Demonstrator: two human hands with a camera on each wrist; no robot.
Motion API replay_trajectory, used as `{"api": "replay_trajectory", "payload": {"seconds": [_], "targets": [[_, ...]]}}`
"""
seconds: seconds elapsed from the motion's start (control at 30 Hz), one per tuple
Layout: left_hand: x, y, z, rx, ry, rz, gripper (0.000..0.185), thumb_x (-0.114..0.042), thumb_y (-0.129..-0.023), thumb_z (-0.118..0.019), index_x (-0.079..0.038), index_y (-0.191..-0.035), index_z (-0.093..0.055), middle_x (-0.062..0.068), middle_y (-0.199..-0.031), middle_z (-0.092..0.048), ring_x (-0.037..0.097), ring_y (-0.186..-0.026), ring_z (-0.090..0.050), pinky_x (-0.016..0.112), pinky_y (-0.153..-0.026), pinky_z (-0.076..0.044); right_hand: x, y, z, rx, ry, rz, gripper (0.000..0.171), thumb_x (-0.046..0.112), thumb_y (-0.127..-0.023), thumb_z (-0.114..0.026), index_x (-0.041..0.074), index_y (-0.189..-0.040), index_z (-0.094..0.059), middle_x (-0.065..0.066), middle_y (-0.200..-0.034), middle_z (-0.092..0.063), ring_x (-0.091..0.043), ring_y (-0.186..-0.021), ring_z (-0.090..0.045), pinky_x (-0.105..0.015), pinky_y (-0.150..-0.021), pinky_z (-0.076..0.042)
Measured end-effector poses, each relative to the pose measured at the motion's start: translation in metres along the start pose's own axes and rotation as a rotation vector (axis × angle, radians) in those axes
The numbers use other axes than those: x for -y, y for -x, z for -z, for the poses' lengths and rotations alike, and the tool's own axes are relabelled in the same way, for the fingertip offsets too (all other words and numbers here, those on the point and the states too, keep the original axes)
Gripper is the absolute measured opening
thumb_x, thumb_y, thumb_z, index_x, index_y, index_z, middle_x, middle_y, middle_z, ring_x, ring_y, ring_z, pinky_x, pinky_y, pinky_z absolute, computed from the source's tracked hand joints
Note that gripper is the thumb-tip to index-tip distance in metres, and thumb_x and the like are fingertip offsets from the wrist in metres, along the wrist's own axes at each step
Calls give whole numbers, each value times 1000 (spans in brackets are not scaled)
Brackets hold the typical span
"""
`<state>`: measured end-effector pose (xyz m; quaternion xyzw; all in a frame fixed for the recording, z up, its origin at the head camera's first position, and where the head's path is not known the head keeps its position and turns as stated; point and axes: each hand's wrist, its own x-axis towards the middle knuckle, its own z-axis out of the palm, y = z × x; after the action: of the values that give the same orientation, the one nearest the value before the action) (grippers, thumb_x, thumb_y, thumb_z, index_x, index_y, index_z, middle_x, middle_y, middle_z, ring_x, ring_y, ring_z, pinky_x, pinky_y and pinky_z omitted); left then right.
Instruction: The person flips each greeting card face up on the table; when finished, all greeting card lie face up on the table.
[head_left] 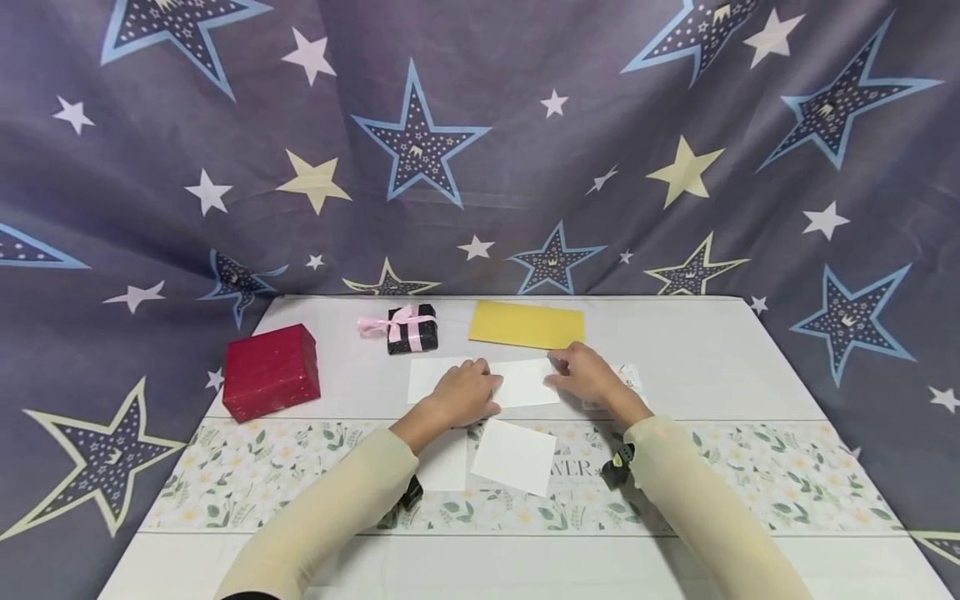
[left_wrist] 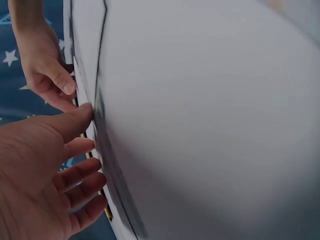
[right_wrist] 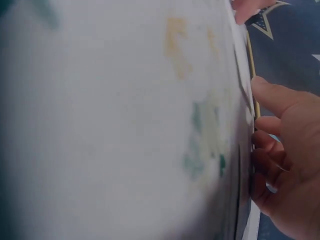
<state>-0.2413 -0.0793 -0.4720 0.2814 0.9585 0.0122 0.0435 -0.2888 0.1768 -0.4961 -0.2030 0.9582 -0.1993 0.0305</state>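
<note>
A white sheet of paper (head_left: 525, 385) lies flat on the table, a little past the floral runner (head_left: 750, 483). My left hand (head_left: 465, 392) rests on its middle with the fingertips pressed down; the left wrist view shows these fingers (left_wrist: 80, 172) fairly straight against the sheet's edge. My right hand (head_left: 587, 373) is at the sheet's right edge and pinches it between thumb and fingers (left_wrist: 50, 80). In the right wrist view the right hand's fingers (right_wrist: 272, 165) curl against the table edge-on. A white card (head_left: 514, 456) lies on the runner between my forearms.
A red wrapped box (head_left: 270, 371) stands at the left. Behind the hands are a small black gift box with a pink ribbon (head_left: 411, 327) and a yellow envelope (head_left: 527, 324). Another white card (head_left: 446, 468) lies partly under my left forearm. A star-patterned cloth (head_left: 480, 150) hangs behind.
</note>
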Motion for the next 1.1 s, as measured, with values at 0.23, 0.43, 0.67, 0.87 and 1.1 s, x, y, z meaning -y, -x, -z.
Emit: {"api": "replay_trajectory", "payload": {"seconds": [0.23,0.43,0.67,0.87,1.1], "targets": [[5,0,-5,-36,31,-11,49,-43,-96,-68,-15,-136,-64,10,-129,-62,27,-113,-60,44,-90,-54,1,1,-1,4,-16,-57,54,33,-89,-79,9,-135,-66,-8,-100,-62,-21,-90,-53,-41,-86,-49],[8,-4,-8,-25,51,21,53,-44,-96,-68,-17,-140,-61,9,-132,-60,26,-116,-58,45,-94,-52,3,0,0,5,-100,-94,56,30,-89,-79,9,-137,-62,-9,-108,-62,-22,-95,-57,-42,-91,-51],[8,-4,-9,1,67,39,55,-45,-96,-67,-17,-143,-59,8,-133,-59,25,-118,-57,44,-97,-51,7,2,9,27,-318,-53,53,15,-90,-77,4,-136,-53,-6,-96,-67,-16,-77,-57,-30,-69,-49],[11,-2,-9,-46,80,31,57,-44,-94,-71,-16,-142,-59,9,-130,-62,26,-115,-60,43,-95,-53,9,6,10,8,-368,-20,57,13,-91,-76,-3,-140,-50,-4,-94,-69,-12,-77,-58,-26,-70,-49],[16,-1,-6,-193,290,123,56,-25,-93,-72,-6,-141,-51,4,-105,-69,21,-94,-66,40,-87,-56,11,11,10,-69,-492,-47,31,13,-90,-76,1,-117,-68,-4,-91,-72,-13,-80,-61,-23,-74,-51]]}}
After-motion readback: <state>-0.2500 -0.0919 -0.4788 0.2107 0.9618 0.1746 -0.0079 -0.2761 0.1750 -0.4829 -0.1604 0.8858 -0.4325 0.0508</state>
